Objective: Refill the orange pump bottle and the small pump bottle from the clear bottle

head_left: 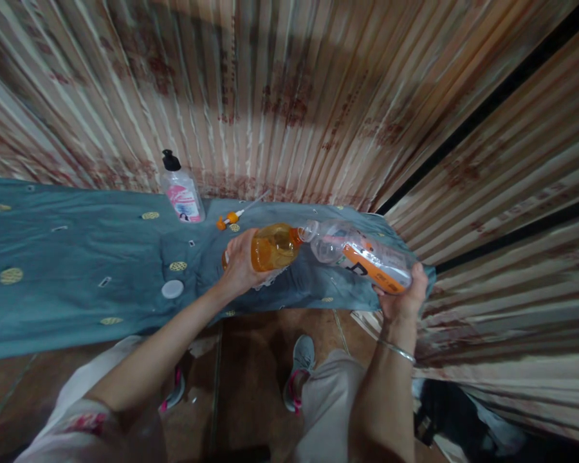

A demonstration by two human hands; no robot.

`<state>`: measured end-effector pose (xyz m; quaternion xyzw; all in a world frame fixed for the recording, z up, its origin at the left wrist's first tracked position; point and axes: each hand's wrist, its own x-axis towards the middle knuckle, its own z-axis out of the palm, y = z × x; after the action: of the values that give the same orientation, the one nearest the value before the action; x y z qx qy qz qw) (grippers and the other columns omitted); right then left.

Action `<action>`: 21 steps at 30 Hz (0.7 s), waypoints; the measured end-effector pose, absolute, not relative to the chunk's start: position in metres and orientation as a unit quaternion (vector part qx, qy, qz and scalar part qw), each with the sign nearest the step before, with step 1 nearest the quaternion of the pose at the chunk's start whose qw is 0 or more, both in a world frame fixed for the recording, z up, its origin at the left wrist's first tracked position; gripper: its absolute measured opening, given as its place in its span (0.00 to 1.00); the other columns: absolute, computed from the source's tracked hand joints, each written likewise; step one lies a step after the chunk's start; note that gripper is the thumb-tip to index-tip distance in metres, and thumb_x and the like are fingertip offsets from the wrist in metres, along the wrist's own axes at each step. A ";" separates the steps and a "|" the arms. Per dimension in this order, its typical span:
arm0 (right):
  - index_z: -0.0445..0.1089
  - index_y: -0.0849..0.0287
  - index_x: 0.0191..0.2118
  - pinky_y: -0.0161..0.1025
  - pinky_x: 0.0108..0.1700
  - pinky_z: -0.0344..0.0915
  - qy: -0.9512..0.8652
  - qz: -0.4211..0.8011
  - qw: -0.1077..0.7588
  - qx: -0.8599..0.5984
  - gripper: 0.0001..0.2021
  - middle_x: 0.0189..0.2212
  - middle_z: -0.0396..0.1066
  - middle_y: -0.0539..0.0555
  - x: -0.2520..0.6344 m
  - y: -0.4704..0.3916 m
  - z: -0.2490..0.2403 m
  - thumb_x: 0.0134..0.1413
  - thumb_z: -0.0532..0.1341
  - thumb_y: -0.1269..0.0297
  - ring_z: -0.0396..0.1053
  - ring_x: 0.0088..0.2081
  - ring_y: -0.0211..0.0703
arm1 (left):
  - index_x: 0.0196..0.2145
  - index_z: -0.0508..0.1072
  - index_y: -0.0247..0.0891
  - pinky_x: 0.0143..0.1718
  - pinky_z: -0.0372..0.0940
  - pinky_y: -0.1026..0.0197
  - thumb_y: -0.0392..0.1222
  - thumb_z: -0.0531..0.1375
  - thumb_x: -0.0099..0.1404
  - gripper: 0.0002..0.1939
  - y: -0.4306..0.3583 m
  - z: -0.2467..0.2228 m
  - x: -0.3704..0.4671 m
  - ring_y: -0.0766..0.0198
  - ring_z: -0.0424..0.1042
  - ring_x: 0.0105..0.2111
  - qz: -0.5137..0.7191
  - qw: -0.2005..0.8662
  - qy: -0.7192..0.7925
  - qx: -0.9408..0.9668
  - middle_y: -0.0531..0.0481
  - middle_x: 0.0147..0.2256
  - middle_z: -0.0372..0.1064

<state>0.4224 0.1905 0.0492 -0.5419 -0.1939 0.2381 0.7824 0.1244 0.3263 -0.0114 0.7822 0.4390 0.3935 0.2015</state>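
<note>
My left hand (244,260) is wrapped round an amber bottle (274,247), tilted with its neck toward the right. My right hand (405,292) grips the base of a clear plastic bottle (361,254) with an orange label. The clear bottle also lies tilted, its mouth meeting the amber bottle's neck over the cloth. Behind my left hand, an orange pump top (228,220) with a thin tube rests on the cloth. A white round lid (172,289) lies to the left of my left hand.
A bottle with a black cap and pink label (183,198) stands at the back left of the green-blue cloth (82,257). Patterned curtains (289,96) hang behind and to the right. Dark bars cross the right side. Below are a brown tiled floor and my shoes.
</note>
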 end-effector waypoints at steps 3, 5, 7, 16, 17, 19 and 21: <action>0.71 0.55 0.37 0.30 0.19 0.46 -0.184 0.240 0.788 -0.537 0.26 0.27 0.68 0.47 0.421 0.194 0.046 0.42 0.65 0.37 0.61 0.22 0.36 | 0.64 0.60 0.40 0.66 0.61 0.32 0.52 0.77 0.48 0.51 0.329 -0.017 0.123 0.34 0.67 0.63 0.403 0.193 0.435 0.781 0.34 0.64 0.66; 0.71 0.55 0.37 0.29 0.19 0.47 -0.176 0.247 0.792 -0.531 0.26 0.27 0.69 0.47 0.419 0.196 0.044 0.42 0.66 0.37 0.61 0.22 0.36 | 0.64 0.59 0.41 0.67 0.60 0.32 0.50 0.78 0.46 0.53 0.332 -0.020 0.121 0.34 0.62 0.67 0.413 0.179 0.426 0.785 0.33 0.68 0.60; 0.71 0.55 0.36 0.29 0.18 0.47 -0.169 0.260 0.792 -0.526 0.26 0.26 0.69 0.46 0.417 0.198 0.042 0.41 0.66 0.37 0.62 0.22 0.36 | 0.64 0.60 0.41 0.69 0.58 0.33 0.50 0.78 0.45 0.53 0.333 -0.020 0.118 0.34 0.60 0.69 0.419 0.166 0.417 0.790 0.32 0.68 0.57; 0.71 0.55 0.35 0.27 0.16 0.46 -0.144 0.300 0.782 -0.528 0.27 0.23 0.69 0.45 0.411 0.209 0.035 0.40 0.66 0.36 0.62 0.19 0.34 | 0.70 0.56 0.44 0.66 0.59 0.33 0.51 0.79 0.45 0.60 0.339 -0.018 0.105 0.35 0.65 0.63 0.370 0.171 0.437 0.802 0.36 0.62 0.65; 0.71 0.55 0.35 0.27 0.16 0.46 -0.146 0.304 0.783 -0.523 0.27 0.23 0.69 0.45 0.410 0.211 0.034 0.39 0.66 0.36 0.62 0.19 0.34 | 0.71 0.55 0.44 0.66 0.59 0.33 0.52 0.79 0.45 0.61 0.340 -0.018 0.103 0.35 0.65 0.63 0.370 0.172 0.438 0.801 0.36 0.62 0.65; 0.71 0.55 0.35 0.27 0.16 0.45 -0.148 0.313 0.786 -0.512 0.26 0.23 0.69 0.45 0.406 0.213 0.033 0.39 0.66 0.36 0.61 0.19 0.33 | 0.73 0.53 0.44 0.66 0.59 0.33 0.52 0.80 0.44 0.65 0.341 -0.017 0.100 0.35 0.65 0.63 0.367 0.175 0.438 0.802 0.36 0.62 0.64; 0.71 0.55 0.34 0.27 0.16 0.45 -0.143 0.320 0.790 -0.503 0.26 0.23 0.68 0.45 0.402 0.217 0.034 0.39 0.67 0.36 0.60 0.19 0.33 | 0.74 0.51 0.45 0.66 0.60 0.32 0.52 0.80 0.43 0.67 0.343 -0.015 0.097 0.36 0.65 0.62 0.362 0.177 0.439 0.803 0.36 0.62 0.63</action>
<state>0.4017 0.2165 0.0337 -0.5027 -0.1433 0.3200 0.7902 0.0965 0.3429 -0.0148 0.8032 0.4390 0.3617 0.1769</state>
